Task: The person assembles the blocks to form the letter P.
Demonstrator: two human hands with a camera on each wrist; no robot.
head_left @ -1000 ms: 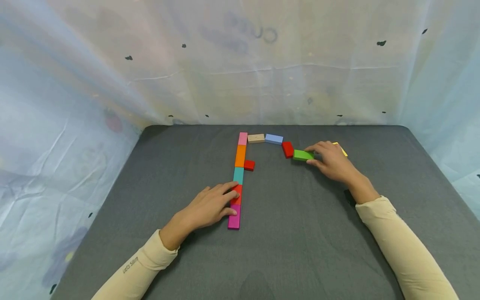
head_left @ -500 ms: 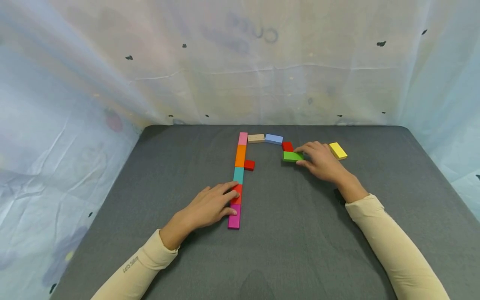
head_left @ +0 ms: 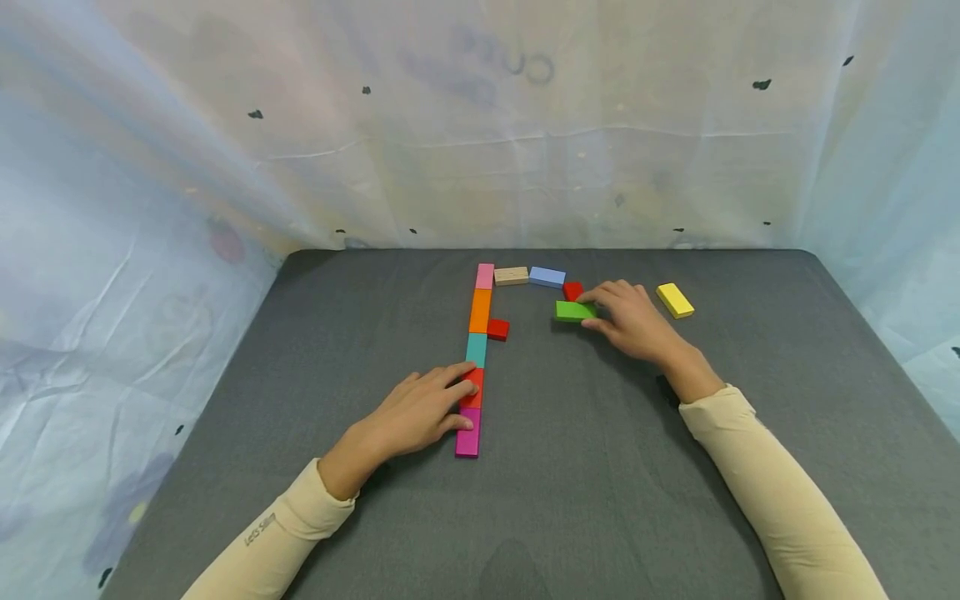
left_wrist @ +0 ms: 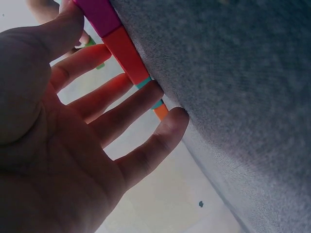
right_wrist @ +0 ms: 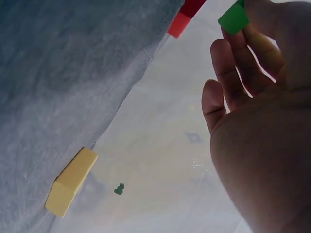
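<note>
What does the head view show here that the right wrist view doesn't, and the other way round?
Only the head view shows the left hand resting on the column of blocks, plus the beige block and blue block. Only the right wrist view shows the yellow block's end face and underside edge. Both show the right hand gripping the green block beside a red block.

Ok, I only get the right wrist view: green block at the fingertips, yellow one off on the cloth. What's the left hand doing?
Observer: The left hand lies flat, fingers on the red block of a straight column.
Operator: How long is that column?
Observer: Five end to end: pink block, orange block, teal block, the red one, magenta block nearest the person.
Operator: And where's my green block relative to it?
Observer: The right hand pinches the green block to the column's right, near a blue block.
</note>
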